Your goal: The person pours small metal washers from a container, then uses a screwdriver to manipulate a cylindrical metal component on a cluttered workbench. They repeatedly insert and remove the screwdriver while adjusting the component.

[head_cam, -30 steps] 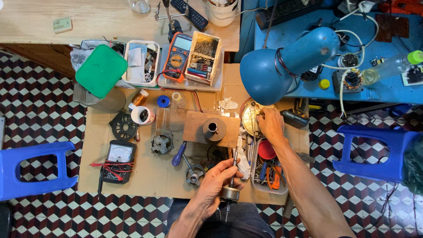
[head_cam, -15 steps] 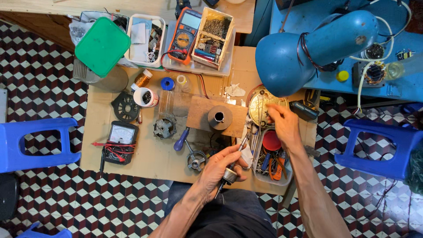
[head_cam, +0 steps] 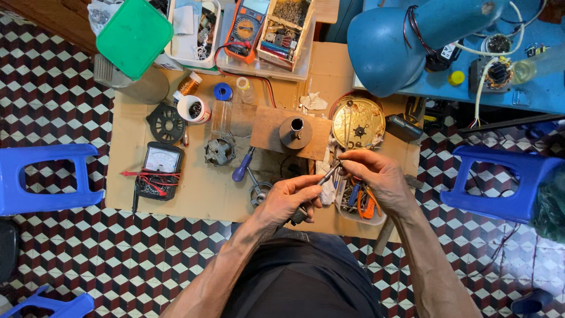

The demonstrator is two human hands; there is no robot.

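Slim metal tool [head_cam: 327, 175] pinched by both hands, left hand [head_cam: 288, 199], right hand [head_cam: 376, 174], over tray of tools [head_cam: 360, 200]

Scene evenly lit, bright, diffuse. Shadows soft, cast beneath hands. Mild glare seen on brass disc [head_cam: 358, 122]. Focus sharp centrally; slight distortion noted at edges.

Over a sheet of cardboard [head_cam: 200, 188] on the checkered floor, the left hand [head_cam: 288, 200] grips a small dark part; the right hand [head_cam: 376, 174] pinches a thin metal tool [head_cam: 328, 174] against it; an analog meter [head_cam: 159, 168] lies well to the left; a blue lamp [head_cam: 400, 44] hangs above.
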